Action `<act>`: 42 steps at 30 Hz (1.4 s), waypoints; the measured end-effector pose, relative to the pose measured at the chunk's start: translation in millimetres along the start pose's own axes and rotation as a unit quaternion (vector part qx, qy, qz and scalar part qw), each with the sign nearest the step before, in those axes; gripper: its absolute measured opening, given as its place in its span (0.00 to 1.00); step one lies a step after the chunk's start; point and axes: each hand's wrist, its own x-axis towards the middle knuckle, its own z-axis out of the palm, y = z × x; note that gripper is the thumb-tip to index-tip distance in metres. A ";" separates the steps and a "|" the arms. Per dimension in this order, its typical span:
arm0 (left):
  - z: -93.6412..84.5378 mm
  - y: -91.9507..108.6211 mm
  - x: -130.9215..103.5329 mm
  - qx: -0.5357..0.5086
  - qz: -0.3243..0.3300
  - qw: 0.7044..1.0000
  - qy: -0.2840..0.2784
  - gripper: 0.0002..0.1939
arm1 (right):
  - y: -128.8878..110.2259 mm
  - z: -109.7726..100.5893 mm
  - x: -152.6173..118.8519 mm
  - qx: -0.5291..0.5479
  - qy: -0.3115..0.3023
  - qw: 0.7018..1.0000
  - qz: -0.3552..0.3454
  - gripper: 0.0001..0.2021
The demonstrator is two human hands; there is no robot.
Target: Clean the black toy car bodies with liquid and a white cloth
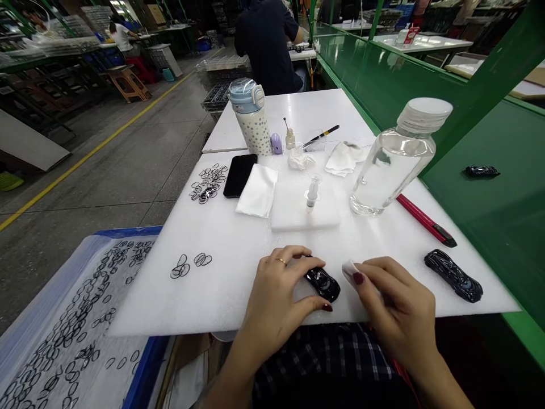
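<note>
Near the front edge of the white foam-covered table, my left hand [283, 289] is closed around a glossy black toy car body [324, 285], thumb on its near side and fingers on its far side. My right hand [394, 298] pinches a small white cloth [349, 271] between thumb and fingers, just right of the car and apart from it. A second black car body [453, 275] lies farther right. Behind the hands, a syringe [312, 196] stands on a white foam block [304, 221], with a folded white cloth [258, 191] to its left.
A clear bottle [389, 162] and red cutter [426, 220] are at the right. Black rings [208, 182], a phone [239, 176] and a dotted tumbler [252, 119] stand left and back. A blue-edged tray [145, 341] of rings is at lower left. A person [270, 45] sits ahead.
</note>
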 end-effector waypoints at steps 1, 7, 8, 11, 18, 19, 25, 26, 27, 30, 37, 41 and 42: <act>2.8 -0.5 -1.3 0.001 -0.003 1.000 0.029 0.22 | 0.4 1.3 -4.6 -0.022 0.005 0.999 -0.027 0.09; 7.9 -2.9 -6.9 -0.005 0.009 0.998 0.054 0.16 | 2.7 5.3 -18.4 -0.095 0.004 0.984 -0.150 0.16; 7.4 -2.8 -6.9 -0.007 0.008 0.999 0.054 0.17 | 2.6 5.3 -18.3 -0.100 -0.002 0.981 -0.164 0.15; 6.5 -2.4 -6.4 -0.007 0.002 0.999 0.053 0.16 | 0.6 5.9 -17.1 -0.103 -0.018 0.978 -0.180 0.15; 7.6 -4.3 -6.2 -0.004 0.003 0.999 0.051 0.16 | -5.6 10.9 -6.7 -0.115 -0.026 0.991 -0.070 0.10; 7.6 -4.4 -6.3 -0.002 0.003 0.999 0.051 0.16 | -5.5 11.0 -4.6 -0.112 -0.026 0.992 -0.056 0.09; 3.7 -3.3 -7.5 -0.007 0.007 1.000 0.027 0.16 | -5.0 13.2 -13.2 -0.111 0.019 0.986 -0.121 0.13; 2.6 -3.1 -7.8 -0.007 0.011 1.000 0.021 0.17 | -6.4 13.3 -16.6 -0.110 0.006 0.984 -0.142 0.13; 1.8 -3.0 -8.2 -0.006 0.013 1.000 0.016 0.18 | -8.1 12.4 -19.1 -0.104 -0.013 0.982 -0.156 0.13; 0.9 -3.2 -8.8 -0.001 0.013 1.000 0.011 0.18 | -11.4 1.5 -15.8 -0.032 -0.093 0.984 -0.151 0.12; 4.3 -2.4 -7.2 0.007 0.013 1.000 0.025 0.13 | 3.7 -31.4 22.6 -0.256 -0.016 0.958 -0.128 0.16; 3.5 0.2 -5.6 0.016 0.011 1.000 0.018 0.13 | -1.4 -13.0 10.7 -0.202 -0.057 0.964 -0.162 0.16; 3.3 0.6 -5.5 0.016 0.012 1.000 0.020 0.13 | -3.9 -7.3 6.0 -0.179 -0.060 0.969 -0.157 0.14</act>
